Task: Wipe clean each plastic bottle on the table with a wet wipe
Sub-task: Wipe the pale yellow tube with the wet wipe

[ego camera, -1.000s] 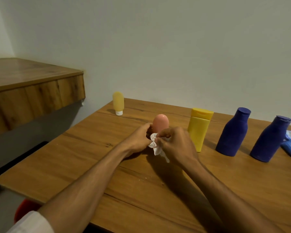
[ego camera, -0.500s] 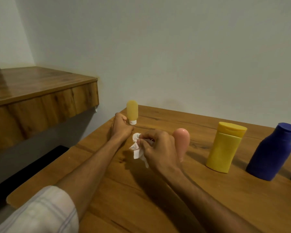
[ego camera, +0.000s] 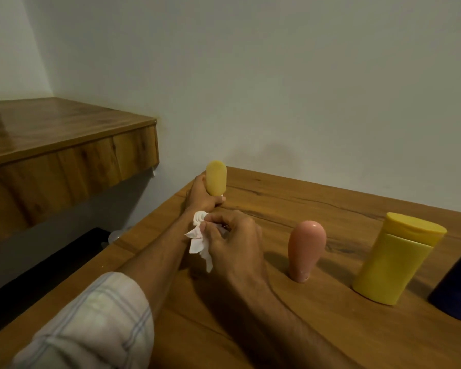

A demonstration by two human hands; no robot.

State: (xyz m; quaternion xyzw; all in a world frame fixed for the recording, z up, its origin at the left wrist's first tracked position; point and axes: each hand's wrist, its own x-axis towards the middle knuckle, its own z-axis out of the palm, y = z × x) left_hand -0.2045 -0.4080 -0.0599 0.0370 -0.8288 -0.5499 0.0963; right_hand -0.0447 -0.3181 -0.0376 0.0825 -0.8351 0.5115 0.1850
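At the table's far left corner stands a small pale-yellow tube bottle (ego camera: 216, 177), cap down. My left hand (ego camera: 201, 198) grips it low, near its white cap. My right hand (ego camera: 229, 237) pinches a crumpled white wet wipe (ego camera: 199, 242) just behind the left wrist. To the right stand a pink tube bottle (ego camera: 306, 250), a yellow flip-cap bottle (ego camera: 394, 258) and, cut by the frame edge, a dark blue bottle (ego camera: 457, 288).
The wooden table (ego camera: 290, 209) meets a plain wall at the back. A higher wooden shelf (ego camera: 64, 145) juts out at the left, with a dark gap below it beside the table's left edge.
My left hand left the pink bottle, reached to the far left corner and took hold of the pale-yellow tube. My right hand followed left with the wipe. The view swung left.
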